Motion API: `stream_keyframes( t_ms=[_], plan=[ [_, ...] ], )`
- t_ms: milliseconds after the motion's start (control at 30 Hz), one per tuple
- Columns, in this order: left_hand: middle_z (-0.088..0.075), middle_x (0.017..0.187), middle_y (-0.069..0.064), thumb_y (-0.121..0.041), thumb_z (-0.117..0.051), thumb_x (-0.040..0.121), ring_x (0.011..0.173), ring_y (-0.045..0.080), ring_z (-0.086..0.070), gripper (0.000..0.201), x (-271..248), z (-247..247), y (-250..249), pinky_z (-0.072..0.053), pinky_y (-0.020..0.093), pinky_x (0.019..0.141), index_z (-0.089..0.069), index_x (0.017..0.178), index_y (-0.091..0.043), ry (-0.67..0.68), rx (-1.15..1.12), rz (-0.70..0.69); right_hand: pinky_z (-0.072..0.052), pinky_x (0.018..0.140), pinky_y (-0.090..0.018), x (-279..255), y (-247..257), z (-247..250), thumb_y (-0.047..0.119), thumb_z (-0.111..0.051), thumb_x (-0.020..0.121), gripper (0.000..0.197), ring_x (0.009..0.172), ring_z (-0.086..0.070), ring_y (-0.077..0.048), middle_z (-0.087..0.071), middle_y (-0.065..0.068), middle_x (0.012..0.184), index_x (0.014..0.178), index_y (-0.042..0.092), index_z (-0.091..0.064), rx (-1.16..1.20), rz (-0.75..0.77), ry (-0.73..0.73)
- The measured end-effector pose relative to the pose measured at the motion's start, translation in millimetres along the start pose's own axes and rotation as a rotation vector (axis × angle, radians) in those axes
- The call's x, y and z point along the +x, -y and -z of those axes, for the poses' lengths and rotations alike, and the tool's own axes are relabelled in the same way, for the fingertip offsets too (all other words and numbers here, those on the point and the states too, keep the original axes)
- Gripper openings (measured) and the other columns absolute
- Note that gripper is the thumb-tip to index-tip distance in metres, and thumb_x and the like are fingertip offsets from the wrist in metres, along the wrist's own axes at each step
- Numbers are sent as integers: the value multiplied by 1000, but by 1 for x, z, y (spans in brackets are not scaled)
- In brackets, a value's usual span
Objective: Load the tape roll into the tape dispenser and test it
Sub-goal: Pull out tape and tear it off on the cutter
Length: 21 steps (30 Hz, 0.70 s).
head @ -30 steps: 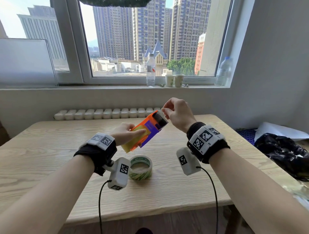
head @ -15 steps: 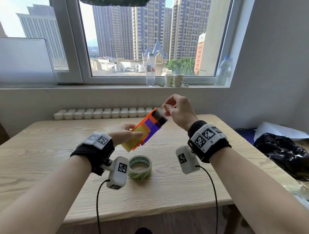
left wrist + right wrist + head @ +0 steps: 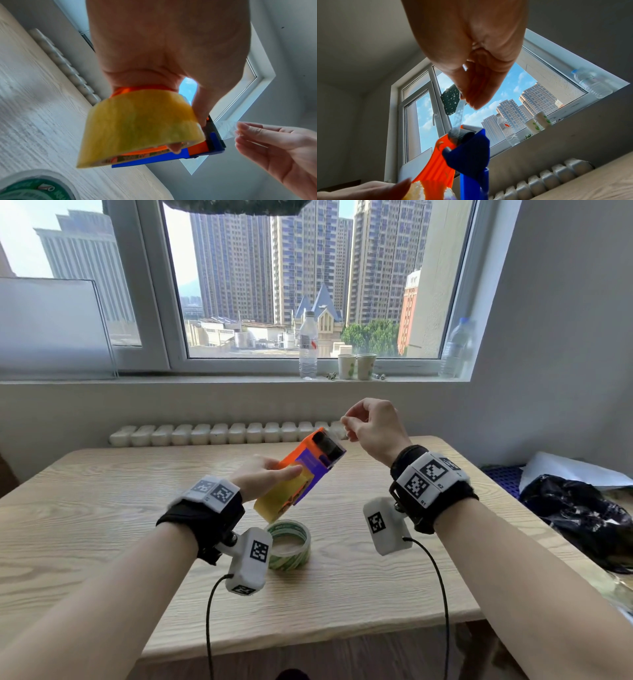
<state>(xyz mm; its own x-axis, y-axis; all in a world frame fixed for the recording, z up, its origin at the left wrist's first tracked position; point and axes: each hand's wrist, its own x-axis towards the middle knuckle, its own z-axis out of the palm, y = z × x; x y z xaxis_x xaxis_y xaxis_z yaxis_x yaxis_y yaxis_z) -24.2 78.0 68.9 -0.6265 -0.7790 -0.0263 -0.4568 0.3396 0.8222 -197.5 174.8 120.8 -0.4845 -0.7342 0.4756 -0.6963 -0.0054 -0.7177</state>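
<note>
My left hand point(image 3: 263, 477) grips an orange and blue tape dispenser point(image 3: 308, 463) above the table, its roller end tilted up to the right. A yellowish tape roll point(image 3: 139, 127) sits in the dispenser, under my left fingers. My right hand point(image 3: 363, 419) pinches the free end of a clear tape strip point(image 3: 458, 116) that runs from the dispenser's roller point(image 3: 462, 134) up to thumb and forefinger. In the left wrist view the clear tape strip point(image 3: 226, 129) stretches from the blue dispenser point(image 3: 212, 140) to my right fingertips point(image 3: 243, 128).
A second, green-printed tape roll point(image 3: 289, 544) lies flat on the wooden table point(image 3: 102, 508) under the dispenser. A dark bag point(image 3: 575, 515) lies at the right. Bottles point(image 3: 307, 344) and paper cups point(image 3: 356, 366) stand on the windowsill. A radiator point(image 3: 205, 434) runs behind the table.
My right hand has risen and moved right, away from the dispenser's front, drawing the tape strip out longer. The left hand and dispenser have barely shifted.
</note>
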Motion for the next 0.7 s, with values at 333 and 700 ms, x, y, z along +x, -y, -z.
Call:
stream_keyframes(
  t_ms=[333, 700],
  plan=[
    [-64, 71, 1, -39, -57, 87, 41, -3, -59, 32, 1, 3, -15, -41, 8, 39, -67, 97, -11, -85, -6, -59, -55, 76, -50, 3, 7, 3, 11, -63, 85, 16, 79, -65, -31, -64, -8, 76, 72, 18, -57, -11, 72, -15],
    [-69, 81, 3, -22, -54, 91, 70, 12, -65, 25, -4, 3, -7, -52, 27, 70, -61, 111, -10, 104, -61, 1, -55, 80, -44, 1, 9, 8, 10, -63, 85, 4, 78, -65, -25, -66, -6, 79, 85, 7, -65, -15, 99, -72]
  ],
)
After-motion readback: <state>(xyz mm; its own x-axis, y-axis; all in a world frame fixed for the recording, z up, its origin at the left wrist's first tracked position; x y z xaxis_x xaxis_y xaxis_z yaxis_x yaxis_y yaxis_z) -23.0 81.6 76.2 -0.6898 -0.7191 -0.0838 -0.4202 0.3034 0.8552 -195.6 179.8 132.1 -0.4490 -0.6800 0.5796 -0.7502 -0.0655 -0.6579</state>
